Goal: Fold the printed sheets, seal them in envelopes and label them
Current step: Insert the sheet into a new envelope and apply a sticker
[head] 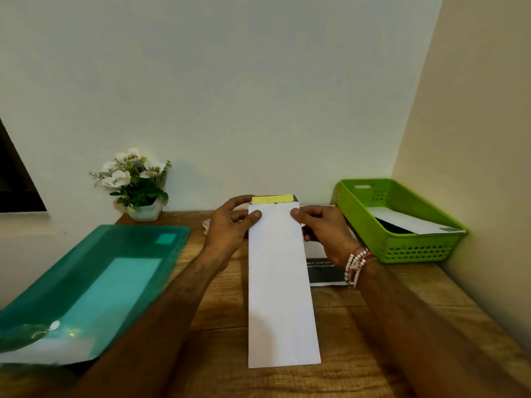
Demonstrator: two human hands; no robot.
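Looked down on a brown wood-grain tabletop (373,326) set into a corner of pale walls. Found a large translucent teal plastic folder (71,282) on its left side, with pale sheets showing through. Noted a lime-green perforated plastic basket (402,249) at the far right against the wall, with a white sheet (408,222) lying inside. Saw a long white paper envelope (280,282) held lengthwise over the middle of the tabletop, near end toward the camera, far end topped by a dark open flap with a yellow adhesive strip (271,199). Found the left hand (227,225) gripping the envelope's far left edge, thumb pressed on the front face, fingers (240,200) curled behind up to the flap. Found the right hand (327,234) pinching the far right edge likewise, thumb on the front, fingers (316,214) clamped behind. Spotted a small white pot of white flowers (138,185) at the back left, well apart from the envelope. Noted a black-and-white printed sheet (324,272) flat under the right hand, partly hidden by the envelope. Noted strings of white and red beads (356,265) on the right wrist.
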